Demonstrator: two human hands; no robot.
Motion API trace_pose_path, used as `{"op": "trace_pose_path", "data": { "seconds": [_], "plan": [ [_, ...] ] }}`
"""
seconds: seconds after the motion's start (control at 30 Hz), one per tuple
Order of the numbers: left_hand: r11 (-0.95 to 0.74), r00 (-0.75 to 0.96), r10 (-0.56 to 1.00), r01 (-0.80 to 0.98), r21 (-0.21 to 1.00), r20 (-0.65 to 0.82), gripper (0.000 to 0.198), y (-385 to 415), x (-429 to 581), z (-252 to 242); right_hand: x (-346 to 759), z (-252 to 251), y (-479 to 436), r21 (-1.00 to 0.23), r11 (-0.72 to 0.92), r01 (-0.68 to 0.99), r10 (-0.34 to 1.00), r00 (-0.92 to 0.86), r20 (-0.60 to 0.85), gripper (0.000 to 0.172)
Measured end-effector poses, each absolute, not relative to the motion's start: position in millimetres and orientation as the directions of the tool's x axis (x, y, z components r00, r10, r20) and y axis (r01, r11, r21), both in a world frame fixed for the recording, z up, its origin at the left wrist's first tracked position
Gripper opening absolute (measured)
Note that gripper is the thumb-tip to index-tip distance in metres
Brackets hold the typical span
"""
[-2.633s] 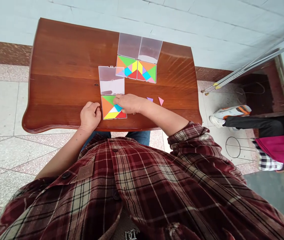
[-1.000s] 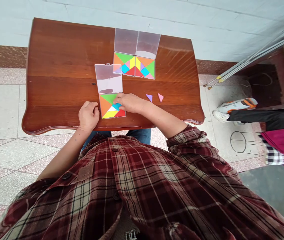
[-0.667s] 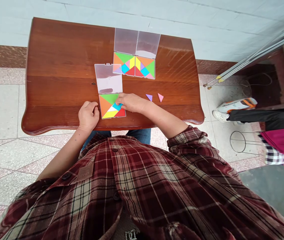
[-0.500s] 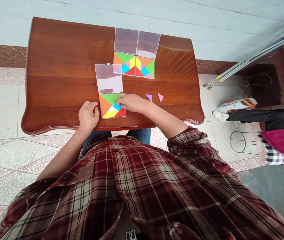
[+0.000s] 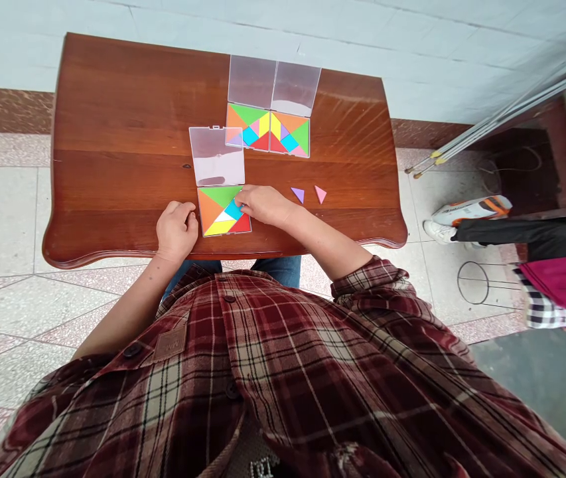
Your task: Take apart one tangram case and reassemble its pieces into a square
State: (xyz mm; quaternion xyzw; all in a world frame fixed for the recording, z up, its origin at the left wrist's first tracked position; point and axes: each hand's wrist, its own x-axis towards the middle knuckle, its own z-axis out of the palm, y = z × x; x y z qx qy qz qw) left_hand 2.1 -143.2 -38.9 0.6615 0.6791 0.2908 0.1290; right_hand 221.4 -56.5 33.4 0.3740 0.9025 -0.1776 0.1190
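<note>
A square tangram tray (image 5: 215, 216) lies near the front edge of the wooden table (image 5: 113, 133), its clear lid (image 5: 215, 156) folded open behind it. Inside are orange, green, yellow, red and blue pieces, with a white bare patch in the middle. My right hand (image 5: 265, 204) rests on the tray's right side, fingertips on the blue piece (image 5: 233, 210). My left hand (image 5: 177, 230) is curled against the tray's left edge. A purple triangle (image 5: 298, 194) and a pink triangle (image 5: 320, 194) lie loose on the table to the right.
Two more open tangram trays (image 5: 269, 134), filled with coloured pieces, sit side by side at the back of the table. Another person's leg and shoe (image 5: 466, 216) are on the floor at the right, beside a wire ring stand (image 5: 472, 283).
My right fingers have drawn slightly to the right, uncovering more of the blue piece in the tray. My left hand has stayed put.
</note>
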Motion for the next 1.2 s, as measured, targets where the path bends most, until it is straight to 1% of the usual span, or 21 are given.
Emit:
{"op": "trace_pose_path", "data": {
  "seconds": [0.27,0.5,0.6,0.7,0.8,0.9,1.0,1.2],
  "plan": [
    [-0.046,-0.091,0.974,0.818,0.573,0.208,0.022,-143.0,2.0,-38.5,219.2,34.3,-62.9,-0.23,0.607,0.76,0.676,-0.647,-0.352,0.023],
    [-0.054,-0.09,0.969,0.83,0.555,0.229,0.023,-142.9,1.9,-39.2,220.6,37.9,-64.5,-0.231,0.585,0.778,0.692,-0.627,-0.358,0.023],
    [-0.059,-0.087,0.969,0.825,0.562,0.229,0.022,-143.0,1.8,-39.2,217.6,39.2,-67.4,-0.235,0.584,0.777,0.703,-0.629,-0.333,0.024],
    [-0.053,-0.092,0.97,0.825,0.563,0.225,0.022,-143.0,2.1,-38.8,210.5,38.2,-74.7,-0.269,0.639,0.721,0.647,-0.693,-0.32,0.025],
    [-0.048,-0.096,0.971,0.823,0.566,0.221,0.022,-143.0,2.8,-38.0,203.1,36.7,-83.6,-0.271,0.678,0.684,0.587,-0.725,-0.361,0.025],
    [-0.052,-0.093,0.97,0.822,0.566,0.223,0.022,-142.9,3.2,-37.0,199.4,36.1,-88.8,-0.249,0.682,0.688,0.575,-0.714,-0.399,0.027],
    [-0.059,-0.088,0.969,0.823,0.565,0.229,0.022,-142.6,2.9,-37.0,199.2,34.7,-89.7,-0.246,0.688,0.682,0.572,-0.719,-0.395,0.03],
    [-0.061,-0.087,0.967,0.831,0.553,0.238,0.022,-142.0,2.0,-39.7,197.0,23.2,-90.7,-0.294,0.677,0.675,0.575,-0.734,-0.362,0.033]
  ]
}}
